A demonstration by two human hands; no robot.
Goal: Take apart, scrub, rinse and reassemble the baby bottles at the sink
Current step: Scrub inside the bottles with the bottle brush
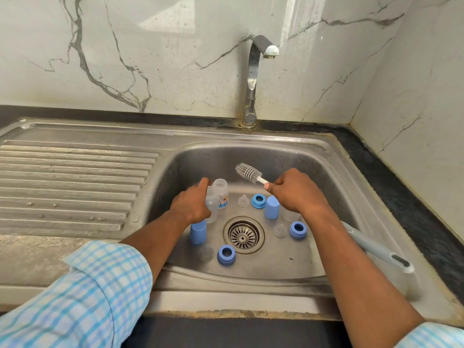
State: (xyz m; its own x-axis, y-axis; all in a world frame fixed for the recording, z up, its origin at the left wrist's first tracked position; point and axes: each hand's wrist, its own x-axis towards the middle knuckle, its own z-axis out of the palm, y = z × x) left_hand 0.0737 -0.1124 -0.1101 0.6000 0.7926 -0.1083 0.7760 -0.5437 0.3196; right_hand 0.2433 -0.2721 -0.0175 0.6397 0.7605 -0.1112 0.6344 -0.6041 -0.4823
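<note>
My left hand [193, 203] grips a clear baby bottle [211, 207] standing in the steel sink [334, 177]; a second clear bottle [221, 192] with a printed label stands just behind it. My right hand [292, 190] holds the white handle of a grey silicone bottle brush [248, 172], its head pointing up and left above the basin. Scattered on the sink floor are blue caps [272, 207] [198, 231], blue collar rings [258, 201] [298, 230] [226, 254] and clear teats [243, 200] [280, 230] [206, 252]. A third clear bottle [288, 215] is partly hidden under my right wrist.
The drain [243, 234] is in the middle of the basin. The tap [253, 79] stands behind the basin, no water running. A grey long-handled brush [376, 247] leans over the right rim. The ribbed drainboard [70, 187] lies to the left.
</note>
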